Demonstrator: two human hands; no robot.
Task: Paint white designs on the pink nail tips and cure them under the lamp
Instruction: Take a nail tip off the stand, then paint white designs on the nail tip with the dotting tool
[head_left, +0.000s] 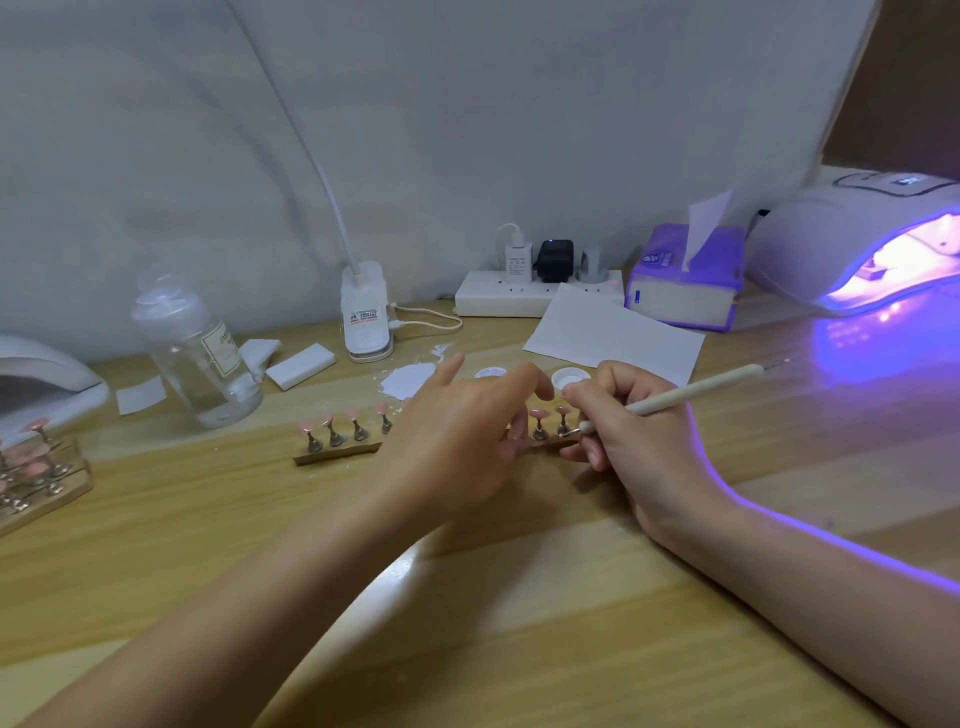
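A person sits at a wooden table (519, 597) with both arms on it. The right hand (631, 431) pinches a thin white brush (691, 391) between thumb and fingers, the way you hold a pencil. The brush tip points down and left, right beside the last pink nail tip (563, 412) at the right end of a small wooden holder (332, 453). I cannot tell if the tip is touching it. The holder lies in the middle of the table, and the pink nail tips stand on it in a row on little metal stems. The left hand (457, 441) lies over the middle of the holder and hides some of the tips. Its first finger and thumb are stretched out and loose, and its other fingers curl down at the holder; I cannot tell if they grip it. Just behind the hands sit two small white pots (570, 376) and a splash of white paint (408, 380) on the table. At the far right a white nail lamp (852, 244) glows purple onto the wood. A tissue box (685, 280) stands beside the lamp, and a sheet of white paper (613, 335) lies in front of the box. A clear bottle (195, 353) stands at the left. More pink tips sit on another holder (36, 467) at the far left edge.
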